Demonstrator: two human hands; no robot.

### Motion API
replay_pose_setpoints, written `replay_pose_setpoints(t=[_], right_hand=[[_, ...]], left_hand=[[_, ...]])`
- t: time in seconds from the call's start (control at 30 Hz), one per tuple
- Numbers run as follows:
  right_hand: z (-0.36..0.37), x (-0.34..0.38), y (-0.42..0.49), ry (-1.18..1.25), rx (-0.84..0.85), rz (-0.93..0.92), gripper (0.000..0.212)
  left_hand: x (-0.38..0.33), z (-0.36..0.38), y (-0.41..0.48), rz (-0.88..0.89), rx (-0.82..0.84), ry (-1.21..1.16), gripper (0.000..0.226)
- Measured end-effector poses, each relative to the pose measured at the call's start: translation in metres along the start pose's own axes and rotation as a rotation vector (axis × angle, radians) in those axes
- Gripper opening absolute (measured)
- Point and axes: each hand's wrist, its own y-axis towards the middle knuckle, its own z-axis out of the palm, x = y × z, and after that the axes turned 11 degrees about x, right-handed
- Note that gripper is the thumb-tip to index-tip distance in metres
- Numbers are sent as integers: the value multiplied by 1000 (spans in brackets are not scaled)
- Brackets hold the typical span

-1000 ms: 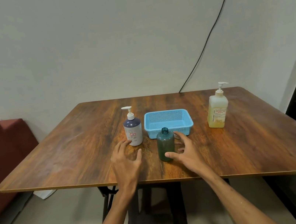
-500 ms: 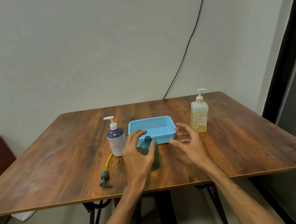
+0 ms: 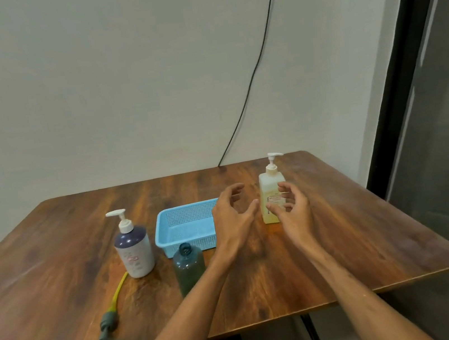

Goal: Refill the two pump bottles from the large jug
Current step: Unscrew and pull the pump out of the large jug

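Left hand [image 3: 232,216], right hand [image 3: 295,209] shifted to yellow pump bottle [image 3: 268,188]

Three bottles [image 3: 134,251] [image 3: 188,266] [image 3: 269,192], one basket [image 3: 160,233], one pump [image 3: 109,324].

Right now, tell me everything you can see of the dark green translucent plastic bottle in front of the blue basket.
The dark green translucent plastic bottle is round-bodied with rounded shoulders and a short neck. It has no cap or pump, and the neck looks open. It stands upright on the wooden table, just in front of the blue mesh basket. The left forearm crosses its lower right side; whether they touch cannot be told.
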Motion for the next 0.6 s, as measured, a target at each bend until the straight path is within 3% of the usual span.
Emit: replay_pose_setpoints(t=[0.13, 0.33, 0.4, 0.6], right_hand=[[-14, -18, 27, -11, 12, 56, 65], [-23, -59, 69, 45, 237, 205, 110], [-23, -66, 82, 66, 301, 206, 104], [-20, -75, 103, 154, 390, 198, 75]], left_hand=[[16, 30, 35, -93, 48, -46, 57], [48, 68, 78, -167, 161, -42, 88], [58, 78, 86, -176, 227, -42, 96], [82, 92, 101, -142, 352, -142, 91]])
